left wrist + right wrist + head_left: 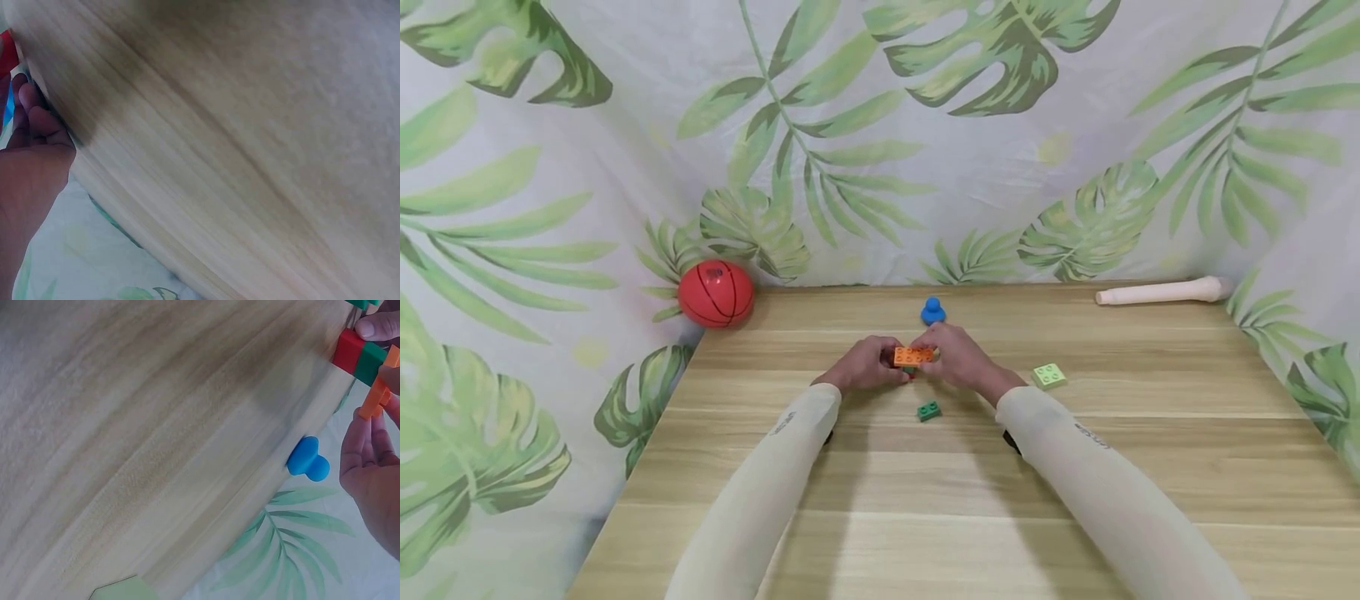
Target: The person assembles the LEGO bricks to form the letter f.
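My left hand [874, 363] is at the left side of a small stack, its thumb against the red brick [348, 350]. A green brick [370, 361] sits against the red one. My right hand [957, 357] pinches an orange brick [913, 356] with studs on top, right at the green brick's upper face. Most of the stack lies beneath the orange brick and behind the fingers in the head view. In the left wrist view, only part of my left hand [40, 134] and a bit of red show at the edge.
A loose green brick [928, 411] lies in front of the hands, and a light green brick [1049, 375] is to the right. Behind the hands stands a blue knob-shaped piece [933, 312]. A red ball [716, 293] and a pale rod [1161, 292] are near the table's back corners.
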Demonstrator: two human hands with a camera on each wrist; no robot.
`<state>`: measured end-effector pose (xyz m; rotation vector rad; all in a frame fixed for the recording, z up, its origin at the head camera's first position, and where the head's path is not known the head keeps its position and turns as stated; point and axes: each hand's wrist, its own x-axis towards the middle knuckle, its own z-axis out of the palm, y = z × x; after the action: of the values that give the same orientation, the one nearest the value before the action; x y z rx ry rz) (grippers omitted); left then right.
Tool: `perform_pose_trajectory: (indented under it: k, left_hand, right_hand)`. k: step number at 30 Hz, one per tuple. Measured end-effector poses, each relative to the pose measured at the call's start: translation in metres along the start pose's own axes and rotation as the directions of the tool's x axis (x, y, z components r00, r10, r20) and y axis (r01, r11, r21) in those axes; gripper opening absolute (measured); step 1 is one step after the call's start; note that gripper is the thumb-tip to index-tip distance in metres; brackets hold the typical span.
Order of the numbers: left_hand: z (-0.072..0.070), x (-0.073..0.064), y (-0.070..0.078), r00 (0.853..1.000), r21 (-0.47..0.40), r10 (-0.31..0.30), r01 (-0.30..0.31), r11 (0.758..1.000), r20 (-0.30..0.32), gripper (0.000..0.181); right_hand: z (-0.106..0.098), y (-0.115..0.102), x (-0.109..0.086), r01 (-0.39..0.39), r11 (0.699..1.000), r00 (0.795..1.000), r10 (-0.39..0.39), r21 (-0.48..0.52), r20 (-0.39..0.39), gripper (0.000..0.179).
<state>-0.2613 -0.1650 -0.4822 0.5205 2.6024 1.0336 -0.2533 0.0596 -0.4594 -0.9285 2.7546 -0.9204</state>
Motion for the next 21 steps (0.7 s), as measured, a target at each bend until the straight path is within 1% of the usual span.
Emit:
perform_pose_trajectory:
  k: [3, 6, 10, 16, 21]
  left_hand:
    - [-0.0032, -0.0049, 0.0, 0.999, -0.036, -0.023, 0.022, 0.999, -0.032, 0.028]
    - [-0.0064, -0.0094, 0.0003, 0.997, -0.107, -0.045, 0.039, 0.993, -0.056, 0.03]
    - [-0.0065, -0.0107, -0.0015, 0.997, -0.177, -0.057, 0.046, 0.983, -0.055, 0.031]
    - [-0.0068, -0.0089, -0.0052, 0.997, -0.21, -0.042, 0.027, 0.977, -0.071, 0.031]
    - [-0.0097, -0.0074, -0.006, 0.997, -0.237, -0.021, 0.002, 0.972, -0.076, 0.028]
  right_hand:
    - [0.0006, 0.0001, 0.0013, -0.005, 1.0, 1.0, 0.005, 0.002, 0.006, 0.032]
    - [0.0002, 0.0006, 0.0022, -0.003, 1.0, 1.0, 0.003, 0.001, 0.005, 0.031]
    - [0.0002, 0.0028, 0.0014, -0.006, 1.0, 1.0, 0.006, 0.003, 0.005, 0.03]
    - [0.0005, 0.0039, 0.0037, -0.011, 1.0, 1.0, 0.011, 0.024, 0.007, 0.031]
    - [-0.0001, 0.0044, 0.006, -0.036, 0.999, 0.999, 0.036, 0.04, 0.004, 0.032]
